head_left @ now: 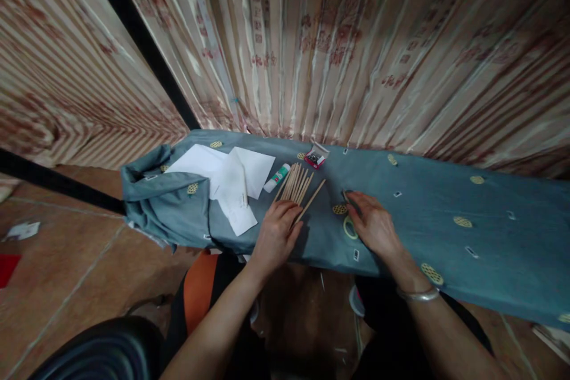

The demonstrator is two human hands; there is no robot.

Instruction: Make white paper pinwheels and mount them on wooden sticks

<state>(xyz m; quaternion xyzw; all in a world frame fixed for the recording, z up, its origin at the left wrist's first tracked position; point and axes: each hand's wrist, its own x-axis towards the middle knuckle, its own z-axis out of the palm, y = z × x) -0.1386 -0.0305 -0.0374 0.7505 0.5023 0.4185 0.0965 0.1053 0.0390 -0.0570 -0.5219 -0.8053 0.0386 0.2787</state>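
Several thin wooden sticks (pixel 296 183) lie fanned out on the blue-grey cloth. My left hand (pixel 278 228) is closed over their near ends, hiding them; one stick lies slightly apart on the right. Farther right, my right hand (pixel 373 222) is low over the cloth with thumb and fingers pinched. A short, thin stick-like tip (pixel 344 195) sticks out of that pinch; the rest of it is hidden. Beside the right thumb is a yellow-green ring (pixel 350 227), and I cannot tell whether it is an object or a print.
A glue stick (pixel 276 178) lies left of the wooden sticks, near white paper sheets (pixel 240 175). Behind them stands a small open red box (pixel 316 155) with dark contents. The cloth-covered surface (pixel 445 237) runs to the right. A pleated curtain (pixel 312 59) hangs behind it.
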